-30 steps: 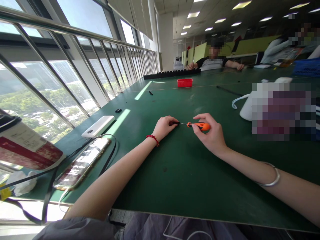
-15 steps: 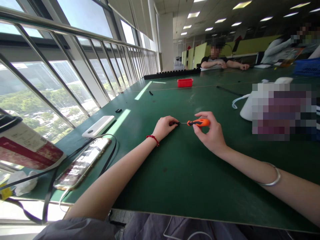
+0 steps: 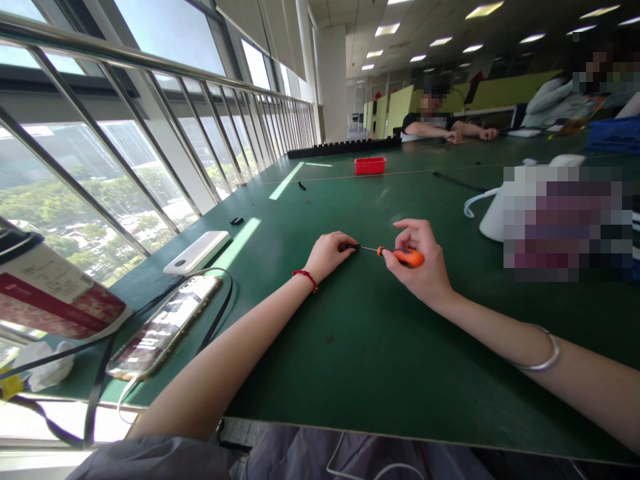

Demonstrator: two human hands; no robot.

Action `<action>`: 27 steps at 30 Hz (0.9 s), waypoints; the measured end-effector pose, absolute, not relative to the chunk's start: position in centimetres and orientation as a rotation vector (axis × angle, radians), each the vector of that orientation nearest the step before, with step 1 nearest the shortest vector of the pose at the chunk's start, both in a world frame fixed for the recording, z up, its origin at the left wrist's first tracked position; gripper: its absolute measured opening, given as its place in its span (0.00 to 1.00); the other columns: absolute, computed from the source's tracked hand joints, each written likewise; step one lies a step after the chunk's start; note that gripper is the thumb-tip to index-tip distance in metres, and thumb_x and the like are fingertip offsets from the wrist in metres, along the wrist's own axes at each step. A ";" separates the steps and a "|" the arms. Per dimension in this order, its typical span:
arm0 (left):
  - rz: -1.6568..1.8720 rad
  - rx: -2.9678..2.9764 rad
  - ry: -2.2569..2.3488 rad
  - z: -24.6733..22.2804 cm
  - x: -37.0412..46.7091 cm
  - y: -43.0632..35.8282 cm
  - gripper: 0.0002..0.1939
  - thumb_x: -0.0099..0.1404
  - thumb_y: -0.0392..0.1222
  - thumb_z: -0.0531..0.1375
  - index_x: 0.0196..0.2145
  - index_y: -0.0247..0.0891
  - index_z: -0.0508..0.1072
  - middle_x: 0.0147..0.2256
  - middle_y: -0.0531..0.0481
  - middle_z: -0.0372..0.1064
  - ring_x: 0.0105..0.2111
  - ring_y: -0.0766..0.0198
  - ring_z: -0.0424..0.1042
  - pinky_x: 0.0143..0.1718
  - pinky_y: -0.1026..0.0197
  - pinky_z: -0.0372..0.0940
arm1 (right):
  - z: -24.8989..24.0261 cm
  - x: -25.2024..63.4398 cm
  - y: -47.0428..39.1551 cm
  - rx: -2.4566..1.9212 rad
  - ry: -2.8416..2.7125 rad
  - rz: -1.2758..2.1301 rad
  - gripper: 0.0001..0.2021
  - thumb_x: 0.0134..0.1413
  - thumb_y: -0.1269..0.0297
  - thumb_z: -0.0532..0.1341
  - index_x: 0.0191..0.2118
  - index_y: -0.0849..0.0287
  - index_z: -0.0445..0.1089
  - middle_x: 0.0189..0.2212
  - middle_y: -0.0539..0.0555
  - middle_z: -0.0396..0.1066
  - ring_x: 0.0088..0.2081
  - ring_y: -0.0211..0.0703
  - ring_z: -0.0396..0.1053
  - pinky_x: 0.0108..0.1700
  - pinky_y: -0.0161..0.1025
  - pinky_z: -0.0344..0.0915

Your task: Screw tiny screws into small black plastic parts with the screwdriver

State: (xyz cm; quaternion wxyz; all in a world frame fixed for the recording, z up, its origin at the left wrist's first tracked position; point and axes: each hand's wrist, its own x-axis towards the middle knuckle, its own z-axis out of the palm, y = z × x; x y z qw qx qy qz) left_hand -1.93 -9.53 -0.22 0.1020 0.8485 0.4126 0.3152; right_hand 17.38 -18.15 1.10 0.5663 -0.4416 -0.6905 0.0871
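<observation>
"Pinched a small black piece (image 3: 353, 247) in the left hand (image 3: 327, 255), over the green tabletop (image 3: 320, 373)?"

"Yes, and an orange-and-black-handled screwdriver (image 3: 410, 257) in the right hand (image 3: 427, 273). Looked like screwdriving; next, probably needed steady alignment."

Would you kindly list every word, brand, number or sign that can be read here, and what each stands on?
No text can be read.
Cup: print on its white and red areas, too small and blurred to read.
White device: dark oval on top, nothing legible.
Screwdriver: no legible marking on the orange handle.
</observation>
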 end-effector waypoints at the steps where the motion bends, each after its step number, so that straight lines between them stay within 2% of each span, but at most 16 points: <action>1: 0.932 2.504 1.218 -0.2 -1.9 -9.6 0.08 0.60 0.35 0.60 0.37 0.36 0.78 0.36 0.48 0.74 0.33 0.64 0.72 0.38 0.62 0.68 | 1.1 17.4 -18.1 -1.063 -1.642 0.219 0.17 0.47 0.60 0.62 0.43 0.55 0.61 0.23 0.45 0.63 0.24 0.39 0.65 0.29 0.38 0.62; 4: 0.930 2.498 1.224 -0.2 -1.9 -9.6 0.08 0.60 0.34 0.61 0.37 0.36 0.78 0.36 0.48 0.74 0.33 0.64 0.72 0.38 0.62 0.68 | 1.1 17.5 -18.1 -1.105 -1.692 0.295 0.10 0.51 0.56 0.61 0.36 0.55 0.64 0.19 0.45 0.65 0.21 0.39 0.65 0.27 0.38 0.61; 6: 0.925 2.498 1.230 -0.2 -1.9 -9.6 0.08 0.60 0.34 0.61 0.37 0.36 0.78 0.36 0.48 0.74 0.33 0.64 0.72 0.38 0.62 0.68 | 1.2 17.4 -18.1 -1.065 -1.686 0.291 0.09 0.52 0.58 0.60 0.37 0.55 0.64 0.21 0.46 0.66 0.23 0.39 0.66 0.29 0.38 0.62; 9: 0.923 2.503 1.233 -0.2 -1.9 -9.6 0.08 0.60 0.35 0.60 0.37 0.36 0.78 0.36 0.48 0.74 0.34 0.64 0.72 0.39 0.62 0.68 | 1.2 17.4 -18.0 -0.972 -1.637 0.227 0.17 0.49 0.63 0.62 0.46 0.55 0.61 0.27 0.47 0.65 0.27 0.39 0.67 0.32 0.38 0.64; 11: 0.927 2.507 1.227 -0.2 -1.9 -9.6 0.08 0.60 0.35 0.60 0.37 0.36 0.78 0.36 0.48 0.74 0.34 0.64 0.72 0.39 0.62 0.69 | 1.1 17.4 -17.9 -0.981 -1.629 0.207 0.22 0.47 0.62 0.63 0.49 0.55 0.58 0.26 0.46 0.63 0.26 0.39 0.65 0.31 0.38 0.64; 14: 0.932 2.506 1.227 -0.2 -1.9 -9.6 0.08 0.60 0.35 0.61 0.37 0.36 0.78 0.36 0.49 0.74 0.33 0.64 0.72 0.38 0.62 0.68 | 1.0 17.5 -18.0 -1.083 -1.682 0.256 0.15 0.49 0.57 0.62 0.42 0.55 0.63 0.19 0.43 0.61 0.20 0.37 0.62 0.27 0.37 0.60; 16: 0.928 2.500 1.235 -0.1 -1.9 -9.7 0.08 0.60 0.35 0.61 0.37 0.37 0.78 0.36 0.49 0.74 0.33 0.64 0.72 0.38 0.62 0.68 | 1.0 17.5 -18.0 -1.096 -1.698 0.287 0.10 0.52 0.55 0.61 0.37 0.55 0.64 0.18 0.44 0.62 0.20 0.37 0.63 0.27 0.38 0.60; 19: 0.924 2.495 1.242 -0.1 -1.9 -9.7 0.08 0.60 0.34 0.60 0.37 0.37 0.78 0.36 0.49 0.75 0.34 0.64 0.72 0.39 0.62 0.69 | 1.1 17.6 -17.9 -1.018 -1.650 0.236 0.10 0.51 0.61 0.61 0.39 0.55 0.63 0.23 0.46 0.65 0.25 0.39 0.66 0.31 0.38 0.63; 21: 0.925 2.495 1.246 -0.1 -1.9 -9.7 0.08 0.60 0.34 0.61 0.37 0.37 0.78 0.36 0.49 0.75 0.34 0.64 0.72 0.40 0.62 0.68 | 1.1 17.6 -17.8 -0.987 -1.603 0.185 0.15 0.49 0.64 0.61 0.44 0.55 0.61 0.27 0.47 0.66 0.28 0.40 0.67 0.34 0.39 0.64; 23: 0.925 2.496 1.243 -0.1 -1.9 -9.7 0.08 0.60 0.34 0.61 0.37 0.37 0.78 0.36 0.49 0.75 0.34 0.64 0.73 0.40 0.62 0.69 | 1.1 17.6 -17.8 -1.015 -1.593 0.183 0.18 0.47 0.64 0.62 0.46 0.55 0.60 0.26 0.47 0.64 0.28 0.41 0.66 0.34 0.40 0.65; 27: 0.927 2.499 1.231 -0.1 -1.9 -9.7 0.08 0.60 0.35 0.60 0.37 0.37 0.78 0.36 0.49 0.75 0.33 0.64 0.72 0.39 0.62 0.69 | 1.2 17.5 -17.9 -1.103 -1.643 0.261 0.10 0.49 0.57 0.61 0.37 0.54 0.64 0.20 0.45 0.62 0.23 0.40 0.65 0.35 0.43 0.65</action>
